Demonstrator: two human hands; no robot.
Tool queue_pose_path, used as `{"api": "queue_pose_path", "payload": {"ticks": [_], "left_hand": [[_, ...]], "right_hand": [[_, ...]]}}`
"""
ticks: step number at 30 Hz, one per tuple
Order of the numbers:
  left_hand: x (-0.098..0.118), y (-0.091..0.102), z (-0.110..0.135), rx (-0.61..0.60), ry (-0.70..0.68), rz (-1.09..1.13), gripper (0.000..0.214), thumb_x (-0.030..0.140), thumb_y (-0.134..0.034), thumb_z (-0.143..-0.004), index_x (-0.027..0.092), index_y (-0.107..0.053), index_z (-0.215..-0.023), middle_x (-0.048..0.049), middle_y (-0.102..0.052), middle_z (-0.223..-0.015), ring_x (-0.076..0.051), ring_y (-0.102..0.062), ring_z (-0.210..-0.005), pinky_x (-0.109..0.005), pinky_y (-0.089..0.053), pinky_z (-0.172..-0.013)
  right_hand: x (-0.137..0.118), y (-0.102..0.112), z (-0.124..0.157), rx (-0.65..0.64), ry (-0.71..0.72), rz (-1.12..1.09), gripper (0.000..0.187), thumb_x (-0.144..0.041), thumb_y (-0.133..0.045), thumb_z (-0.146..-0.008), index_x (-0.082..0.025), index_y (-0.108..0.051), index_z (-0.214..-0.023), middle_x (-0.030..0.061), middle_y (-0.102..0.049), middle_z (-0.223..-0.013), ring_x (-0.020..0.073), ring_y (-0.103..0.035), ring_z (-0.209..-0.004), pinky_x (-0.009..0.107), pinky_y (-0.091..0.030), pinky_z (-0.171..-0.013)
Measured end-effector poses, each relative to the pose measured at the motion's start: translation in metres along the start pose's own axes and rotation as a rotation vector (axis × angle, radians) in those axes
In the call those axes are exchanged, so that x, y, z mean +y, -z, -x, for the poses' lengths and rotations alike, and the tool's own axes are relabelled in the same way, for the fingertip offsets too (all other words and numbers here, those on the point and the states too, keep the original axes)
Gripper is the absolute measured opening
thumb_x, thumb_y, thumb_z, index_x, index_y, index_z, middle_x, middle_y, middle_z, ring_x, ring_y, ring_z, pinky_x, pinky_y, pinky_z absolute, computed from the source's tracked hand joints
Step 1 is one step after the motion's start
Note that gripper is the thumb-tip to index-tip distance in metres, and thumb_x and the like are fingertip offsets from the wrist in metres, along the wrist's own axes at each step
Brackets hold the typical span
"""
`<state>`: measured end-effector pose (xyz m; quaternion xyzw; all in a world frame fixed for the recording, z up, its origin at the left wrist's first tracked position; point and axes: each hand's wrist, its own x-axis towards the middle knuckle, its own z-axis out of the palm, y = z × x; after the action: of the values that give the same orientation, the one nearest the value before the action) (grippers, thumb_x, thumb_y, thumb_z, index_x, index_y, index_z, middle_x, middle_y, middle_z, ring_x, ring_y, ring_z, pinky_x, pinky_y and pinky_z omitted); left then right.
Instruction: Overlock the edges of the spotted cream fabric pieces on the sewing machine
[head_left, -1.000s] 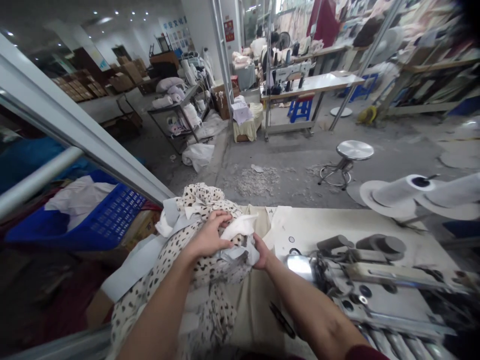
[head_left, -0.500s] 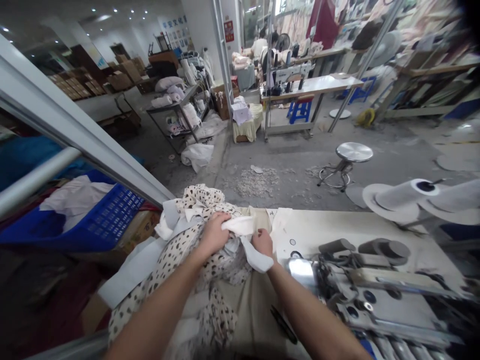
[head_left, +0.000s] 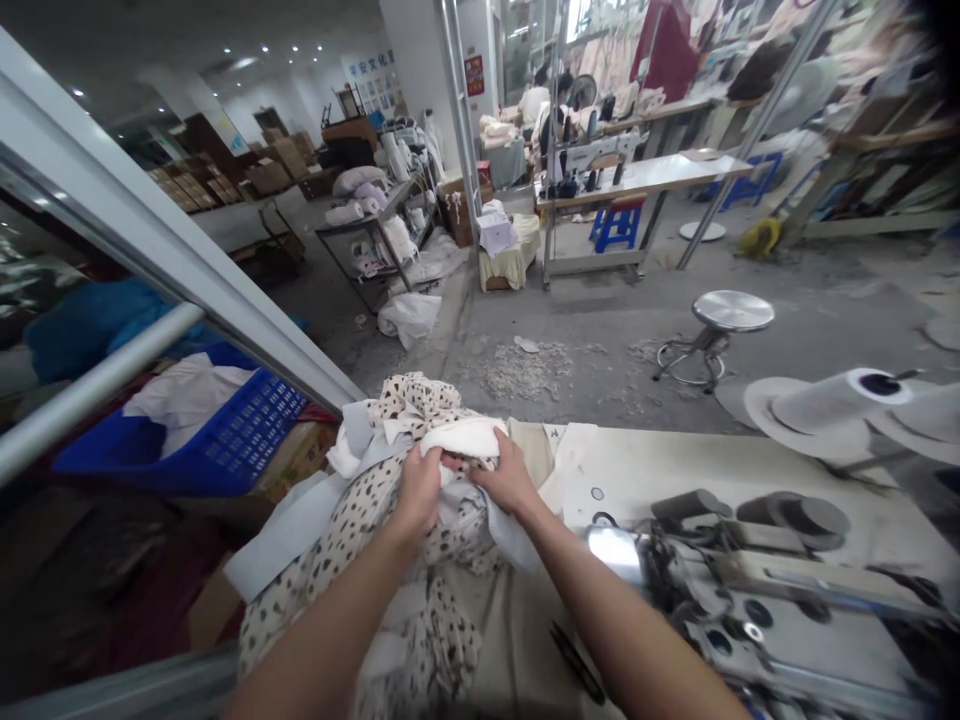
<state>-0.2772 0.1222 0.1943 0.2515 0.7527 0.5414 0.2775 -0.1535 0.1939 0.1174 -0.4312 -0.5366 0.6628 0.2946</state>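
Note:
My left hand point(head_left: 420, 487) is closed on the near left edge of a white strip of fabric point(head_left: 461, 437). On its right end, my right hand point(head_left: 508, 475) grips the same strip, fingers curled round it. Beneath both hands lies a heap of cream fabric with dark spots point(head_left: 360, 495), bunched on the table. Pale grey-white pieces point(head_left: 285, 535) hang among the spotted folds at the left. A pair of dark thread snips point(head_left: 576, 662) rests on the table near my right forearm.
A sewing machine point(head_left: 750, 590) stands at right, with white thread cones point(head_left: 832, 405) beyond it. A blue basket point(head_left: 240, 430) holding white cloth sits left, behind a metal frame post point(head_left: 187, 240). A round metal stool point(head_left: 733, 312) stands on the floor ahead.
My right hand has moved left and up onto the white strip, which now stretches between both hands. My left hand has shifted to its near left edge. The view has turned slightly left.

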Motion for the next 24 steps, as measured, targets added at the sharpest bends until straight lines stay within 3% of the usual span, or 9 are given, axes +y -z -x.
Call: {"api": "queue_pose_path", "payload": {"ticks": [6,10,13,16,18,20,22,24], "left_hand": [[0.031,0.029,-0.022,0.143,-0.13,-0.019,0.031,0.036,-0.05,-0.078,0.016,-0.063,-0.098,-0.0027,-0.068,-0.081,-0.017,-0.064,-0.075,-0.023,-0.049,-0.065],[0.054,0.038,-0.048,0.127,-0.198,-0.17,0.023,0.028,-0.058,-0.073,0.017,-0.066,-0.092,-0.0027,-0.068,-0.082,-0.02,-0.064,-0.08,-0.025,-0.049,-0.069],[0.065,0.017,-0.073,0.103,-0.211,-0.294,0.028,0.02,-0.062,-0.07,0.017,-0.064,-0.098,-0.0054,-0.068,-0.091,-0.022,-0.065,-0.084,-0.028,-0.05,-0.072],[0.067,-0.021,-0.09,0.022,-0.245,-0.387,0.05,0.013,-0.068,-0.065,0.018,-0.059,-0.114,-0.0081,-0.069,-0.107,-0.023,-0.065,-0.095,-0.031,-0.051,-0.082],[0.066,-0.043,-0.09,-0.071,-0.271,-0.43,0.052,0.008,-0.069,-0.063,0.019,-0.061,-0.113,-0.0088,-0.069,-0.108,-0.024,-0.066,-0.097,-0.033,-0.051,-0.086],[0.067,-0.052,-0.08,-0.126,-0.304,-0.454,0.044,0.007,-0.065,-0.067,0.019,-0.062,-0.109,-0.0096,-0.07,-0.107,-0.025,-0.066,-0.099,-0.034,-0.051,-0.09],[0.069,-0.044,-0.062,-0.112,-0.353,-0.453,0.04,0.007,-0.056,-0.075,0.019,-0.061,-0.113,-0.01,-0.067,-0.114,-0.025,-0.063,-0.107,-0.036,-0.048,-0.097],[0.07,-0.024,-0.037,-0.087,-0.436,-0.469,0.037,0.007,-0.048,-0.081,0.021,-0.058,-0.114,-0.0092,-0.063,-0.119,-0.024,-0.059,-0.116,-0.037,-0.044,-0.103]], "right_hand": [[0.01,0.009,0.009,0.017,-0.024,-0.043,0.102,-0.021,-0.081,-0.058,-0.022,-0.04,-0.151,0.0106,-0.041,-0.156,0.0316,-0.032,-0.145,0.043,-0.016,-0.124],[0.008,0.019,0.013,0.004,-0.065,-0.09,0.098,-0.02,-0.08,-0.061,-0.022,-0.04,-0.15,0.0113,-0.046,-0.152,0.033,-0.038,-0.142,0.048,-0.02,-0.122],[0.01,0.024,0.015,-0.021,-0.076,-0.13,0.094,-0.02,-0.079,-0.062,-0.023,-0.042,-0.148,0.0104,-0.053,-0.146,0.032,-0.045,-0.138,0.05,-0.029,-0.119],[0.013,0.029,0.019,-0.042,-0.057,-0.171,0.091,-0.019,-0.079,-0.062,-0.026,-0.045,-0.146,0.0082,-0.057,-0.143,0.0302,-0.049,-0.135,0.048,-0.033,-0.116],[0.014,0.031,0.022,-0.048,-0.046,-0.194,0.09,-0.019,-0.079,-0.062,-0.027,-0.046,-0.146,0.0078,-0.057,-0.144,0.0297,-0.05,-0.134,0.047,-0.035,-0.115],[0.014,0.03,0.023,-0.045,-0.047,-0.198,0.09,-0.019,-0.078,-0.063,-0.027,-0.045,-0.146,0.0077,-0.055,-0.145,0.0293,-0.05,-0.134,0.046,-0.036,-0.115],[0.011,0.026,0.021,-0.038,-0.052,-0.163,0.09,-0.02,-0.078,-0.063,-0.026,-0.044,-0.146,0.008,-0.055,-0.146,0.0297,-0.049,-0.134,0.045,-0.035,-0.115],[0.008,0.017,0.014,-0.031,-0.059,-0.114,0.089,-0.02,-0.079,-0.061,-0.024,-0.046,-0.144,0.0096,-0.053,-0.147,0.033,-0.043,-0.138,0.047,-0.029,-0.118]]}}
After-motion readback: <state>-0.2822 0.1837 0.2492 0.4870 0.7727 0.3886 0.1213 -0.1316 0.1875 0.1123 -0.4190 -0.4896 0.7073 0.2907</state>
